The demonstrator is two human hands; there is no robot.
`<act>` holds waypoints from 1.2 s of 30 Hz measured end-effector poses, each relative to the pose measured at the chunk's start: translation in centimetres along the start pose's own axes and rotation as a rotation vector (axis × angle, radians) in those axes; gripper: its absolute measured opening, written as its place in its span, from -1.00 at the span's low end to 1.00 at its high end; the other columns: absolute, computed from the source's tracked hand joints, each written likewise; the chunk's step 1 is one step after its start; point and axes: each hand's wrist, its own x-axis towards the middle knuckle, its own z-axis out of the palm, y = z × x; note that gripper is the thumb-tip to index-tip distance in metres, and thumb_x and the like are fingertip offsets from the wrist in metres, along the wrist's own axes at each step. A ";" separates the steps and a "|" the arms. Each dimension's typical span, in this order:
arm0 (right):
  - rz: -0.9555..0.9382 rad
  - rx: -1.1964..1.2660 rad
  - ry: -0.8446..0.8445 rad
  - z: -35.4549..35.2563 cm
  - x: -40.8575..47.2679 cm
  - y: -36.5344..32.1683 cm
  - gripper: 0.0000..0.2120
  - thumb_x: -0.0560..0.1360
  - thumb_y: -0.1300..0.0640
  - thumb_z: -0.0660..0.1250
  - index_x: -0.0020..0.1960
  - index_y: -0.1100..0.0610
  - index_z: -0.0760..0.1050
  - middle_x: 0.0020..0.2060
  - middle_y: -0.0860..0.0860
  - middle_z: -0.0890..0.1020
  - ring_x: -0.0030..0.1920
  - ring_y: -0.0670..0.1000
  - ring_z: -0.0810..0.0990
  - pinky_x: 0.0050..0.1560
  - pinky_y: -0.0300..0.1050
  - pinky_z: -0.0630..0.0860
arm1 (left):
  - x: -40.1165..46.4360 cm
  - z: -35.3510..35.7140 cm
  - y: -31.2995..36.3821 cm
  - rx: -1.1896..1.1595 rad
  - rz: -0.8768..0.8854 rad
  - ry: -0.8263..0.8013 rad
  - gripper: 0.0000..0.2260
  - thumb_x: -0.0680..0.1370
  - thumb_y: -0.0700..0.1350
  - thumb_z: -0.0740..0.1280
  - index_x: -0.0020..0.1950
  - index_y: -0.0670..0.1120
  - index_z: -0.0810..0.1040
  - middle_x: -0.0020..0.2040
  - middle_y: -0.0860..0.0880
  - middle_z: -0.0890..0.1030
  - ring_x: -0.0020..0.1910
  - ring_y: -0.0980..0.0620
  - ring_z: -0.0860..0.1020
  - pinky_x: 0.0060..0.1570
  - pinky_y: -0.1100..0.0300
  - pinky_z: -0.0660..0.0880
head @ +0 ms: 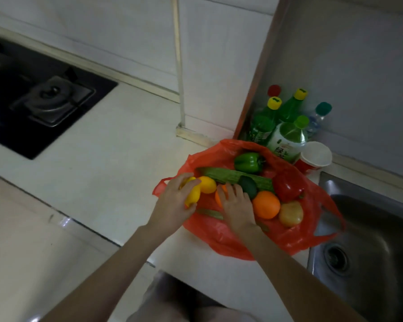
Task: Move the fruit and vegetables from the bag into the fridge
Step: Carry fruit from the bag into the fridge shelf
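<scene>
— Hands?
— Left hand [175,201] clamped on a yellow fruit [193,194]; right hand [236,205] spread flat over an orange [219,197].
— The bag [242,240]?
— Open on the counter [102,147], holding another orange [266,204], cucumber [221,176], red pepper [287,187], green pepper [248,161].

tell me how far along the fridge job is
Nothing looks put away; no fridge is in view. The left hand grips a yellow fruit, and the right hand covers an orange one. The green pepper, red pepper, cucumber and orange remain in the bag.
</scene>
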 end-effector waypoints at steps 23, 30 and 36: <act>-0.166 0.439 0.278 -10.4 1.1 -6.0 -0.32 0.27 0.04 0.49 0.34 0.08 0.37 0.22 0.07 0.47 0.20 0.12 0.44 0.12 0.03 0.49 | -6.4 -9.3 -4.7 -0.086 -0.184 0.322 -0.50 0.37 -0.20 0.47 0.29 -0.02 0.46 0.32 -0.03 0.38 0.22 -0.08 0.44 0.06 0.05 0.49; -0.358 0.505 0.235 -14.9 3.7 -19.8 -0.33 0.29 0.08 0.48 0.36 0.04 0.35 0.26 0.05 0.42 0.23 0.12 0.42 0.06 0.03 0.52 | -14.5 -18.6 -12.7 -0.022 -0.355 0.499 -0.51 0.35 -0.22 0.48 0.26 -0.05 0.48 0.31 -0.07 0.40 0.20 -0.11 0.45 0.08 0.11 0.43; -0.602 0.501 0.220 -17.0 4.5 -35.1 -0.32 0.34 0.03 0.47 0.39 -0.01 0.29 0.31 -0.03 0.36 0.27 0.03 0.37 0.01 -0.05 0.49 | -24.3 -26.2 -20.1 0.071 -0.521 0.626 -0.52 0.36 -0.20 0.49 0.26 -0.09 0.48 0.29 -0.11 0.41 0.20 -0.12 0.44 0.06 0.16 0.41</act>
